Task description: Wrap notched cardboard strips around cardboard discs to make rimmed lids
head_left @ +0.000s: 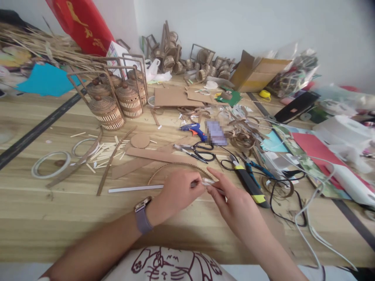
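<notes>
Head view: two hands pinched a pale sliver (208, 182)

Lower centre, left hand (178, 193) and right hand (231, 203) gripped it with closed fingertips above the table (58, 218). Farther up lay scissors (202, 152) and a glue gun (193, 128); baskets (107, 111) stood upper left.

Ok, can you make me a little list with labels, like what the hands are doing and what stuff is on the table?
Left hand: pinches a small pale piece; watch on the wrist
Right hand: pinches the same piece
Beside left hand: white strip flat on the wooden table
Beyond the hands: scissors, blue glue gun, yellow-black knife
Back left: round woven baskets
</notes>
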A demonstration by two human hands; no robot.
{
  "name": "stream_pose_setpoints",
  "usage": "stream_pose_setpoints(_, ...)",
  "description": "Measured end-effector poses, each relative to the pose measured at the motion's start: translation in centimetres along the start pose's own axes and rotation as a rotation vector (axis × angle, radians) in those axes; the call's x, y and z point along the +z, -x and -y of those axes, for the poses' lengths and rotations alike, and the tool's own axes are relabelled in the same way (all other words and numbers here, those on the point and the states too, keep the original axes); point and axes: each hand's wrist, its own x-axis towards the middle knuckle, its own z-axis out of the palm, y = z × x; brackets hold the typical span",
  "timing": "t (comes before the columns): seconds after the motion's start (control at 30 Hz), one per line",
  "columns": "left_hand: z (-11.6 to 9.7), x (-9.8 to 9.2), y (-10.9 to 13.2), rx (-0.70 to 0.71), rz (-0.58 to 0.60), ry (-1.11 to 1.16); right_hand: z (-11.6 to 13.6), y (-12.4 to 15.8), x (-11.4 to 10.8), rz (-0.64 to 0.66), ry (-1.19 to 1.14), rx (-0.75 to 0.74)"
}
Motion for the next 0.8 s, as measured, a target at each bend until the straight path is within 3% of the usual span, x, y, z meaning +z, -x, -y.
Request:
stream_pose_setpoints(0.2, -0.1, -0.4, -0.2, 0.013, 0.001, -0.034, 0.5, 0.3, 0.0, -0.088, -0.033, -0.051)
stream_pose_setpoints(0.53, 0.1, -0.6, 0.9, 0.060, 0.053, -0.078, -0.1, 0.7, 0.0, -0.090, 0.025, -0.115)
stream_pose_setpoints(0.8, -0.7, -1.3, 1.1, -0.013, 0.125, 0.108, 0.6, 0.5, 0.4, -0.325, 0.362, -0.299)
